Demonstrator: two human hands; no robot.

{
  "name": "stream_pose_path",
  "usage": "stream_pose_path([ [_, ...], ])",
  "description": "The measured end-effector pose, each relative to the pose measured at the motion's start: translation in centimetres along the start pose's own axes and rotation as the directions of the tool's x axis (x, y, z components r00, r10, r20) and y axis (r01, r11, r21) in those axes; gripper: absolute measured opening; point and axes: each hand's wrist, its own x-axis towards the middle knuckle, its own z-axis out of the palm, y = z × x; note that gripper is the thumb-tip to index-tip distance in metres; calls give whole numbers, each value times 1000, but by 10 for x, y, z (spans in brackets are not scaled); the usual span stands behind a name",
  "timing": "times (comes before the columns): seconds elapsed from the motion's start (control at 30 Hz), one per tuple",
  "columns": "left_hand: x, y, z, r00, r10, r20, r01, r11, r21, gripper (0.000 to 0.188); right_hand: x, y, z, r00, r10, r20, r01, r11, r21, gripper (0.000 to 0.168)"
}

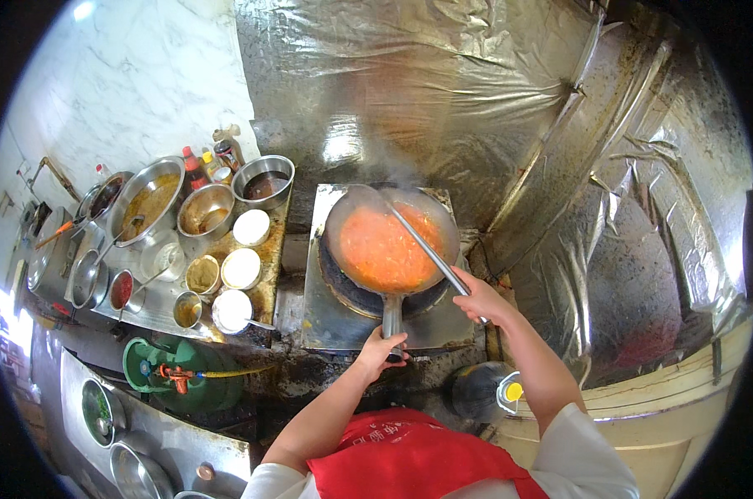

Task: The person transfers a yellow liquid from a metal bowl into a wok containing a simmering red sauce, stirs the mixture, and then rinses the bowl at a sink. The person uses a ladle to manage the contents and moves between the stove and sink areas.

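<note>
A steel wok (345, 274) with steam rising from it rests over the round burner of a stove (339, 334). Orange-red liquid food (383, 246) with lighter bits spreads across its inside. My left hand (379, 355) is wrapped around the wok's metal handle, at the side nearest me. In my right hand (482, 296) is the long metal handle of a ladle (426, 246), slanting down to the wok's far left side. The ladle's bowl is blurred by steam near the far rim.
To the left, a steel counter (183, 327) bears white tubs (241, 269), a bowl of dark liquid (264, 181), a large basin (145, 203) and sauce bottles (194, 168). A green gas cylinder (208, 374) stands below it. A capped plastic jug (482, 390) sits right of my apron.
</note>
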Motion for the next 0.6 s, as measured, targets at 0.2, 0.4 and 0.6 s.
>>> stream_pose_path([
  [0.2,0,1,1,1000,2,-13,-2,1000,-5,38,-17,9,-29,997,18,80,11,941,-338,69],
  [0.4,2,-1,3,1000,-8,-16,8,1000,-1,40,-37,69,-85,938,-347,21,202,496,-844,66],
  [0.6,-1,-1,-1,1000,1,-21,-2,1000,-16,43,-58,50,-103,934,-337,-122,73,514,-855,63],
])
